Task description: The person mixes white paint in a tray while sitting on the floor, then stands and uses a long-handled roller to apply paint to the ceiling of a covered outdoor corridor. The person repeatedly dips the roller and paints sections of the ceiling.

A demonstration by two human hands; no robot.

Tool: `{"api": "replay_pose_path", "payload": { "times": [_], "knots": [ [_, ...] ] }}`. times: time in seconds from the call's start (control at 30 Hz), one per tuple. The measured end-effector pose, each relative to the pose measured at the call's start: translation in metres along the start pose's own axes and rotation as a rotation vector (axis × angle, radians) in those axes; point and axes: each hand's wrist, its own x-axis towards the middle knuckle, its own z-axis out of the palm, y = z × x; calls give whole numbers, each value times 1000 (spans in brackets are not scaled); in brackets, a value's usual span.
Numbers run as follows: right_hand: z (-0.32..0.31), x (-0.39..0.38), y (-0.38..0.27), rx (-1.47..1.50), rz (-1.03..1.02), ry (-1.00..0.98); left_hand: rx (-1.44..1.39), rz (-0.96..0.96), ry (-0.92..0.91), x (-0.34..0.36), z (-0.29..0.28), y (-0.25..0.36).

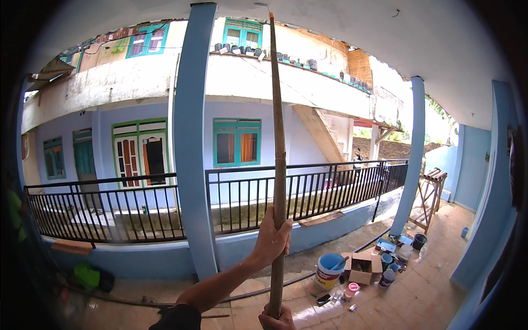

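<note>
A long bamboo pole (279,137) stands nearly upright in front of me. My left hand (270,237) is wrapped round it at about railing height, its forearm reaching in from the lower left. Lower down, at the bottom edge of the view, my right hand (277,319) grips the same pole near its lower part. The pole's thin upper end has an orange tip (271,16) close to the white ceiling (352,22); whether it touches cannot be made out. A small light-coloured piece with a wire (263,5) shows on the ceiling beside the tip.
Blue pillars (192,137) and a black railing (308,190) border the porch. On the tiled floor, lower right, stand a paint bucket (328,270), an open cardboard box (360,268), a pink-topped tub (351,290) and several containers. A wooden trestle (428,201) stands farther back.
</note>
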Motion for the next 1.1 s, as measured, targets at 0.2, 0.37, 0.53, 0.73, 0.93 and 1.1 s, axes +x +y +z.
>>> {"api": "replay_pose_path", "payload": {
  "times": [0.2, 0.37, 0.53, 0.73, 0.93, 1.1],
  "knots": [
    [2, -139, 12, 21, 176, 16, -44, -61, -19, -129, 38, 22],
    [8, -225, -14, -30, 355, 23, -75, -164, -12, -207, 67, 44],
    [24, -228, -29, -150, 265, 68, -90, -115, -15, -202, 63, 70],
    [42, -136, -71, -22, 130, 22, -154, 10, 10, -100, 38, 77],
    [26, -18, -73, 117, 59, -23, -51, 1, -17, 33, -1, 38],
    [-24, -58, 57, -185, 162, 231, -103, 27, 15, 74, 20, -46]
  ]
}}
